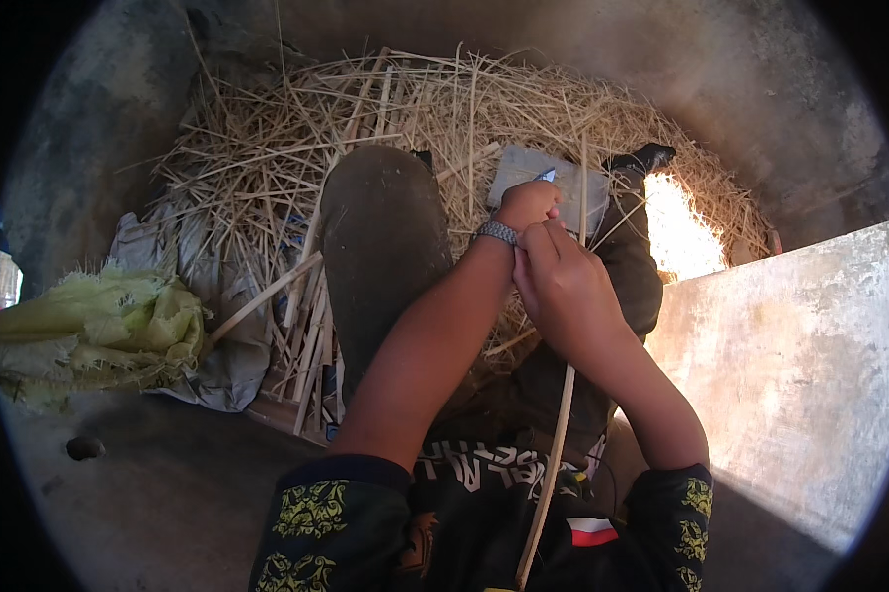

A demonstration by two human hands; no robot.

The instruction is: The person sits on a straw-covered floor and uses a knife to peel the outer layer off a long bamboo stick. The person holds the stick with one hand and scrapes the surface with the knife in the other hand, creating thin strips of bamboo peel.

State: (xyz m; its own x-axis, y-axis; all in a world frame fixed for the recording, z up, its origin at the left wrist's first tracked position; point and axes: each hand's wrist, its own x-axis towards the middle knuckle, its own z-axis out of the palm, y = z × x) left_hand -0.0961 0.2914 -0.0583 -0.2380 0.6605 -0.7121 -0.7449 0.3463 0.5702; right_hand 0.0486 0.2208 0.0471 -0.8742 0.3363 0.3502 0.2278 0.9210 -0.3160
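My left hand [527, 205], with a beaded band on the wrist, is closed around a small blade whose blue-grey tip [546, 176] shows above the fingers. My right hand [561, 286] grips a long thin bamboo strip [553, 464] that runs from my lap up past both hands to the straw. The two hands touch each other over my right leg. Behind them lies a flat grey slab [523, 170]. How the blade meets the strip is hidden by the fingers.
A big heap of pale split strips and shavings [365, 109] covers the floor ahead. My dark-trousered legs [380, 247] stretch into it. A yellow-green woven sack [99, 331] and grey cloth lie left. A pale flat board [789, 365] stands right. A sunlit patch [681, 232] glares.
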